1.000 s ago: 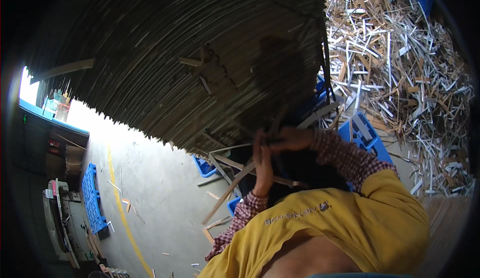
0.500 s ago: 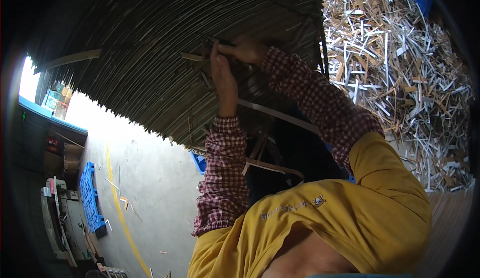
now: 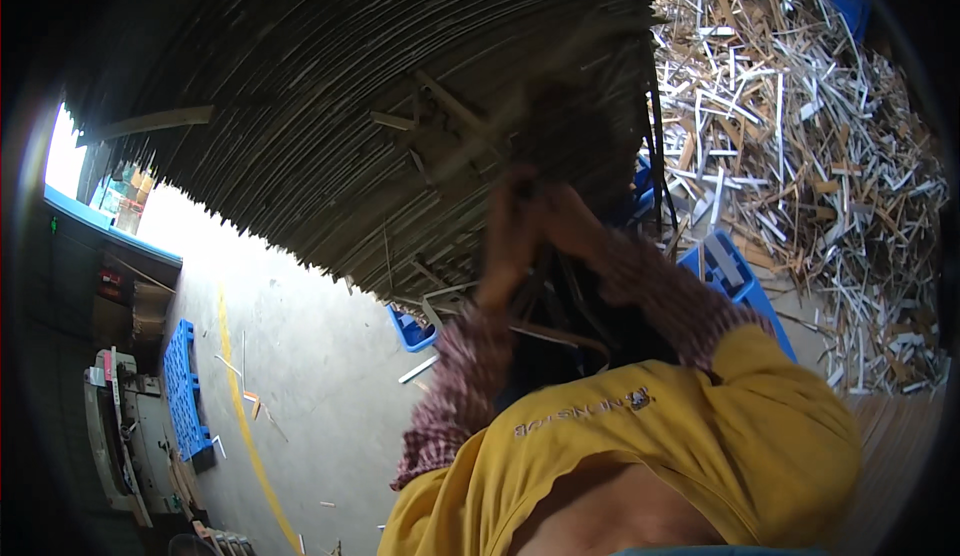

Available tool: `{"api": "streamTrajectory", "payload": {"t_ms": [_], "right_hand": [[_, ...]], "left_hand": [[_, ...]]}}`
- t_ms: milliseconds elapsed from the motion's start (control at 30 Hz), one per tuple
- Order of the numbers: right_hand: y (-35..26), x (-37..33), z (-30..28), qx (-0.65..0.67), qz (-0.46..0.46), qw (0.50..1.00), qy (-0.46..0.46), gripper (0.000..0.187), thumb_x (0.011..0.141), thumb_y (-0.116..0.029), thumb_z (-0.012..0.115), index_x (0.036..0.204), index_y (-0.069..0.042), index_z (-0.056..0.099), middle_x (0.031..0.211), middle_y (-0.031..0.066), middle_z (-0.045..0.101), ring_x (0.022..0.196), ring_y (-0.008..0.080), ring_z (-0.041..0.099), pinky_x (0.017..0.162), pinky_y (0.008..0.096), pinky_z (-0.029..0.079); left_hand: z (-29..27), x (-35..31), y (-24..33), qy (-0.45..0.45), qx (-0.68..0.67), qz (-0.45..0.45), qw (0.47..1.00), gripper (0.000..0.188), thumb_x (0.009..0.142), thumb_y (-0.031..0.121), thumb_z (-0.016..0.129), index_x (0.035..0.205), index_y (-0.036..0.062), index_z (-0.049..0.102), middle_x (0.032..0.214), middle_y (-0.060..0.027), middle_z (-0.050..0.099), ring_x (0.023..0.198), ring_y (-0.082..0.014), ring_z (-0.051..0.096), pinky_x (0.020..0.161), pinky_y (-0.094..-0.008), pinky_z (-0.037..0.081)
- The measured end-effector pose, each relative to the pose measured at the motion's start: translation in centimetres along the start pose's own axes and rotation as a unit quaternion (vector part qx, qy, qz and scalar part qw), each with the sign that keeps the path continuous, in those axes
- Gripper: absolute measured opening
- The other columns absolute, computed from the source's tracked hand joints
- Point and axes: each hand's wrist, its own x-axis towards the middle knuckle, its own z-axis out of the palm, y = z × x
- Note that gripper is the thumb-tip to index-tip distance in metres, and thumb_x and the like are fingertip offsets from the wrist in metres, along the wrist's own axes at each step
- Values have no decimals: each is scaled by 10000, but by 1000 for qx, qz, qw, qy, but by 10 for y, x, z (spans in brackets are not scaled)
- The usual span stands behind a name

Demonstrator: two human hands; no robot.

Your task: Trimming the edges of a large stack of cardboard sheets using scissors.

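Note:
A broad stack of thin, dark sheets or strips (image 3: pixel 300 126) with ragged edges fills the upper middle of the head view. My left hand (image 3: pixel 508 246) and my right hand (image 3: pixel 572 218) are close together in front of its near side, both smeared by motion. Their fingers cannot be made out. A blurred, brownish long shape (image 3: pixel 560 76) stretches up and away just beyond them; whether either hand holds it is unclear. Short loose wood-like pieces (image 3: pixel 392 120) lie on the stack to the left of my hands.
A large heap of white and brown offcut strips (image 3: pixel 790 156) spreads at the right. Blue crates (image 3: pixel 740 276) stand by my right arm, and another blue crate (image 3: pixel 410 331) beside my left. A blue pallet (image 3: pixel 180 391) and grey machine (image 3: pixel 120 436) are at the left, near a yellow floor line (image 3: pixel 240 406).
Both hands have pulled back from the stack toward my body, the left one also moving right. A long pale strip near my right forearm no longer shows there. The blue crate at right has come into sight.

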Motion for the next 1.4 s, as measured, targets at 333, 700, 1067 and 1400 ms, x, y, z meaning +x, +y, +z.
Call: {"api": "streamTrajectory", "payload": {"t_ms": [333,700,1067,1400], "right_hand": [[58,-169,-159,-202,269,925,175,294,770,-258,567,675,20,561,532,108,505,533,176,510,491,330,380],[-57,-114,-146,78,189,977,-55,291,781,-247,621,978,-33,612,771,38,605,616,69,511,542,220,413],[-41,112,-52,-73,64,988,-123,455,799,-462,551,793,-20,663,756,74,612,686,139,527,584,266,426],[-53,133,-23,-75,152,979,-111,423,816,-407,537,864,3,628,783,136,614,696,205,579,586,340,448]], "left_hand": [[-69,90,41,137,570,177,791,448,742,301,638,1107,79,504,1113,-102,482,1003,-327,437,799,-465,348],[-51,49,21,-121,379,246,884,103,756,9,455,748,27,556,744,-169,535,725,-338,513,625,-411,421],[-64,26,30,-6,35,-28,999,525,844,235,538,1276,7,345,1266,-174,403,1176,-265,390,948,-352,337],[-38,94,10,61,-100,-48,992,483,908,339,419,1274,29,357,1184,-135,445,1075,-209,441,925,-303,325]]}}
